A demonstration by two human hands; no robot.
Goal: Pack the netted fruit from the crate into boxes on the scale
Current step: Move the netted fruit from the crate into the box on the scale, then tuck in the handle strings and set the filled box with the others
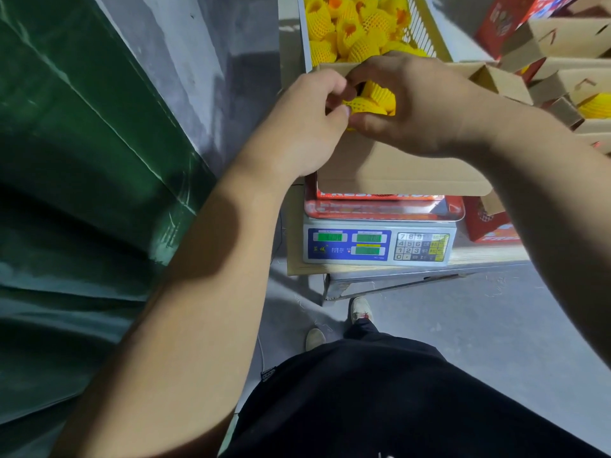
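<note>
An open cardboard box point(396, 170) with red printed sides stands on the digital scale point(377, 246). Both hands are over the box's far left part. My left hand point(307, 123) and my right hand point(420, 100) together grip a fruit in yellow foam netting point(373, 100), fingers curled round it from both sides. Behind the box, a crate point(426, 31) holds several more yellow-netted fruit point(350, 28). The inside of the box is mostly hidden by my hands and its near flap.
The scale rests on a low wooden platform point(479, 259). Open boxes point(568, 81) with netted fruit stand at the right, red cartons behind them. A green tarp point(82, 160) fills the left. My feet are on the concrete floor below.
</note>
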